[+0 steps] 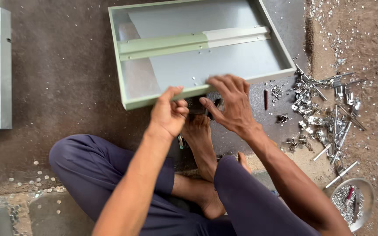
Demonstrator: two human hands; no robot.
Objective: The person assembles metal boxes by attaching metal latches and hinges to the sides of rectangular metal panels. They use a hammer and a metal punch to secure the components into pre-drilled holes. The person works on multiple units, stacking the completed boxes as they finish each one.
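Both your hands meet at the near rim of the pale green metal tray [167, 101], its long axis running left to right just ahead: left hand [168, 114] pinching that rim, right hand [230, 102] spread open over it

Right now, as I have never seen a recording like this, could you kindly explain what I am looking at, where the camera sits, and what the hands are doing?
There is no machine here: a person sits cross-legged on the floor and works with bare hands. The single picture comes from a camera worn on that person's head, looking down.

The left hand and the right hand both rest on the near rim of a pale green metal tray, a shallow box with a rail across its inside. A bare foot sits just below that rim. Whether either hand grips a small part, I cannot tell.

To the right lies a heap of metal fittings and scattered screws, with a round metal dish of small screws nearer the knee. A grey metal box lies at the left edge.
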